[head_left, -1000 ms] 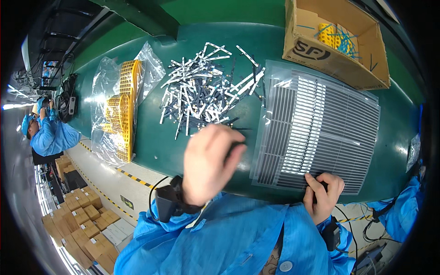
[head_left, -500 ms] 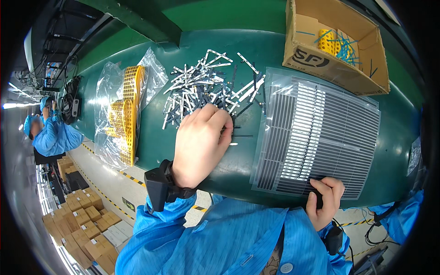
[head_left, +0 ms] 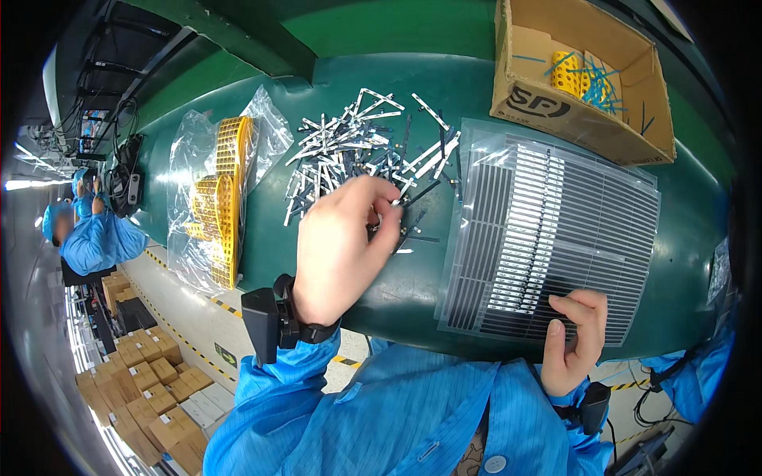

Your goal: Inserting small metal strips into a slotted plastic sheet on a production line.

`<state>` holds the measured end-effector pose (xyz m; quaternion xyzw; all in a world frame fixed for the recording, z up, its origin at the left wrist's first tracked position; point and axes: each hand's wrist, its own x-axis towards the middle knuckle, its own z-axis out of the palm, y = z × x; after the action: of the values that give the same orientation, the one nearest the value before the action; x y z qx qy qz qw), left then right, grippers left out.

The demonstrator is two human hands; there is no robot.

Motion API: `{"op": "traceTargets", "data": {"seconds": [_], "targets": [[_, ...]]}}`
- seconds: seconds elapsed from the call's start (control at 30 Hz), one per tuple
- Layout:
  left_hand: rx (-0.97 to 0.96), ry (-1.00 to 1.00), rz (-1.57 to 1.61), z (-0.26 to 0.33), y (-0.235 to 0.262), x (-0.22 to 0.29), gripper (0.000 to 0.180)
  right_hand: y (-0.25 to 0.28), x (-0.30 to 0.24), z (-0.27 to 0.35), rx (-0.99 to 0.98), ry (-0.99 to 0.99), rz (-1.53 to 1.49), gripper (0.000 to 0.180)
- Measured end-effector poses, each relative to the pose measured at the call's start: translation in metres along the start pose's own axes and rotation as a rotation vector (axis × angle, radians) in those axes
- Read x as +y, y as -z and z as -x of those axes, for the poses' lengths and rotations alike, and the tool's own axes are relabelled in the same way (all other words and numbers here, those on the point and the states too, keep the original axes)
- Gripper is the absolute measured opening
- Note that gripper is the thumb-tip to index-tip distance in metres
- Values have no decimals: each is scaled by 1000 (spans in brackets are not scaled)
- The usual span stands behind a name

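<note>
- Strip first: one dark strip with a pale end (head_left: 423, 193) sits at the left hand's (head_left: 345, 234) fingertips, just at the near right side of the messy heap of strips (head_left: 337, 147). Thumb and forefinger look pinched together on it, though the hand hides part of the grip, so take that with some salt.
- My worry there: strips lie crossed all over each other, so a neighbour could snag and come along, or a light pinch on something that thin could let it twist or drop.
- Right hand (head_left: 578, 337) has thumb and forefinger apart, over the near edge of the lined sheet (head_left: 611, 206). Can't tell if it's pressing. A careless nudge could skew the sheet, I reckon, or disturb the white rows (head_left: 524, 246) on it.
- Surface: green tabletop (head_left: 270, 254), a bit shiny, so loose bits might slide. Clear bag (head_left: 186, 159) with yellow perforated pieces (head_left: 230, 147) on the left, cardboard box (head_left: 583, 127) at far right.
- Room: pale floor (head_left: 182, 305) with striped tape, stacked cartons (head_left: 127, 389), and a co-worker in blue (head_left: 99, 242) way off left.
</note>
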<state>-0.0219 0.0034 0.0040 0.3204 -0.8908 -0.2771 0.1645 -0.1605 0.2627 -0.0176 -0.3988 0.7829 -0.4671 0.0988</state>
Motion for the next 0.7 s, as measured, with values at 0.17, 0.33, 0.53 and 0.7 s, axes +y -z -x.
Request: {"op": "traceTargets", "data": {"seconds": [0.17,0.33,0.53,0.7], "targets": [[-116,-47,-214,5,-11,-1,15,-3,-1,-2,-21,-2,-13,28],[-135,-14,-203,6,-16,2,16,-5,-1,0,-19,-2,-21,26],[-92,-34,-232,6,-19,4,14,-5,-2,-1,-20,-32,-39,25],[-81,-33,-237,5,-16,4,14,-5,-2,0,-21,-32,-37,25]]}}
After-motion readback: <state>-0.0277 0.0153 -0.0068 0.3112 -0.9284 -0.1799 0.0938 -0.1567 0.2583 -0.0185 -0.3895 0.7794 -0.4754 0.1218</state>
